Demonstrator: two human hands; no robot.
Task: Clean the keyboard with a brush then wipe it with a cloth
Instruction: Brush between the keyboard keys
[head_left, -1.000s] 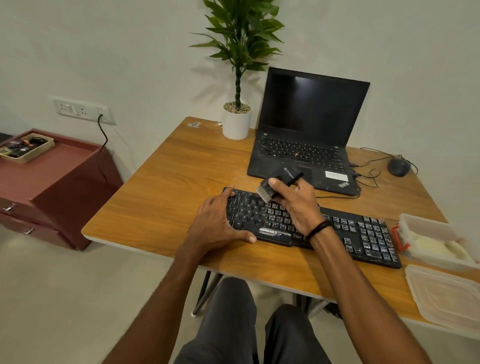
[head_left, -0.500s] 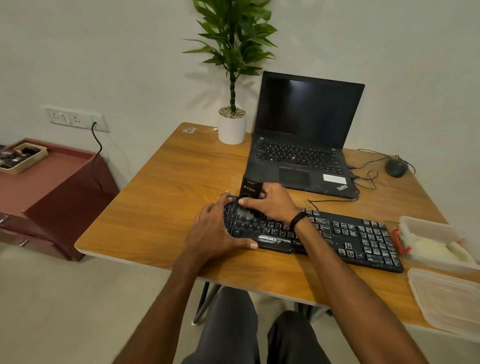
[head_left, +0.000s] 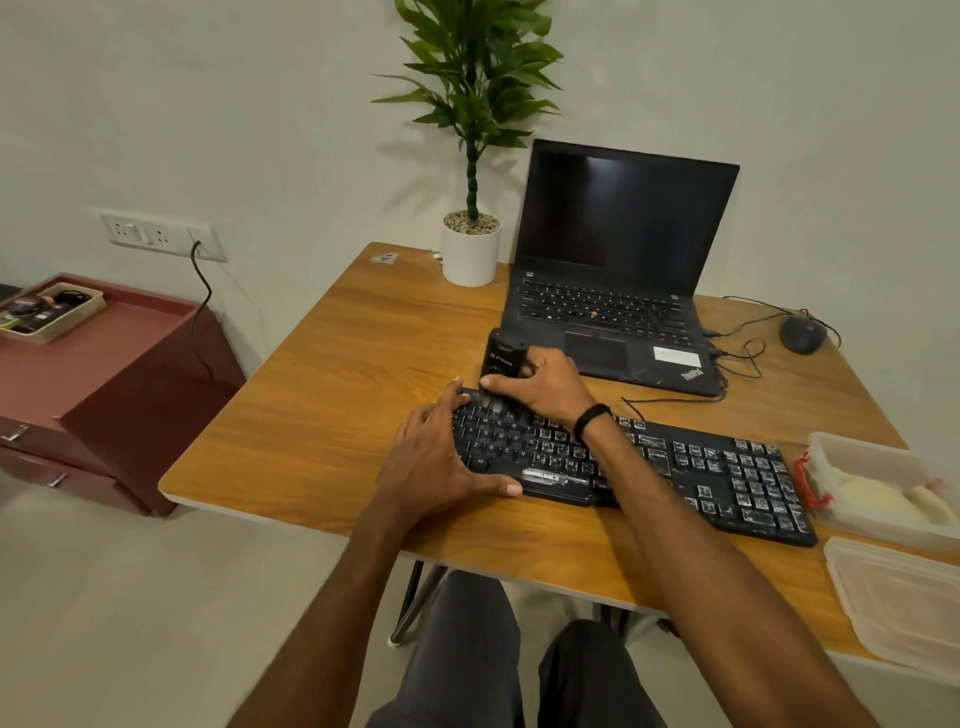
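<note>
Black brush (head_left: 503, 357) upright, bristles down on keyboard (head_left: 727, 478) | right hand (head_left: 545, 387) grips it | left hand (head_left: 434, 462) flat on keys

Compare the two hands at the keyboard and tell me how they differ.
The left hand lies flat, fingers spread, holding nothing; the right hand grips a black brush. The right wrist wears a black band; the left wrist is bare. Both are at the left end of the keyboard.
</note>
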